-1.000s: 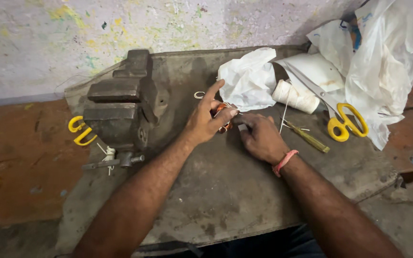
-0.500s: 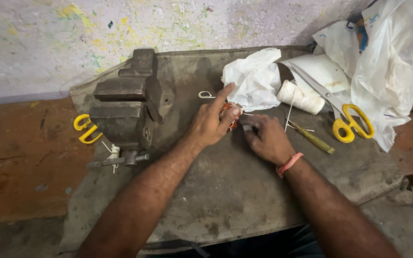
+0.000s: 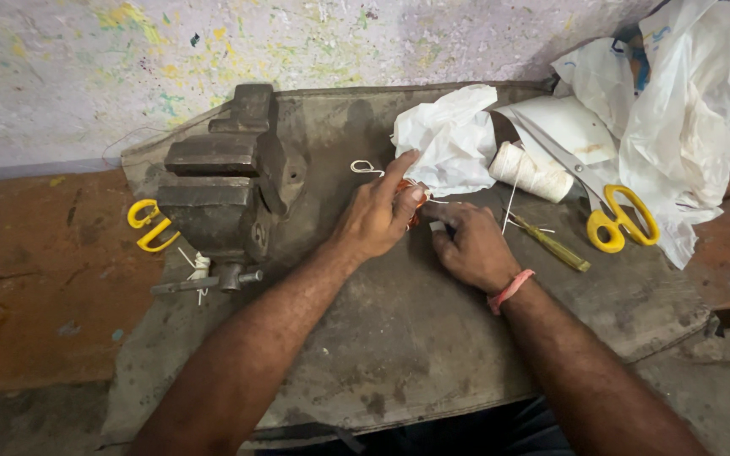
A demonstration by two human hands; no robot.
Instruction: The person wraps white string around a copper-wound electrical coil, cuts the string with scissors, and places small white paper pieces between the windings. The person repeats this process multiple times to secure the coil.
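While yellow-handled pliers (image 3: 147, 226) lie left of the iron vise (image 3: 221, 190), the left hand (image 3: 375, 218) pinches a small reddish object (image 3: 413, 203) mid-slab, fingers curled shut. Touching it, the right hand (image 3: 471, 245) closes on thin white thread (image 3: 513, 190). Further right: thread spool (image 3: 532, 171), screwdriver (image 3: 555, 245), yellow scissors (image 3: 610, 211), white plastic bags (image 3: 686, 110).

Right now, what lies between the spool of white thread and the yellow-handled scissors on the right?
In the head view, only bare dark worktop lies between the thread spool and the scissors' yellow handles. The long scissor blades run just behind the spool.
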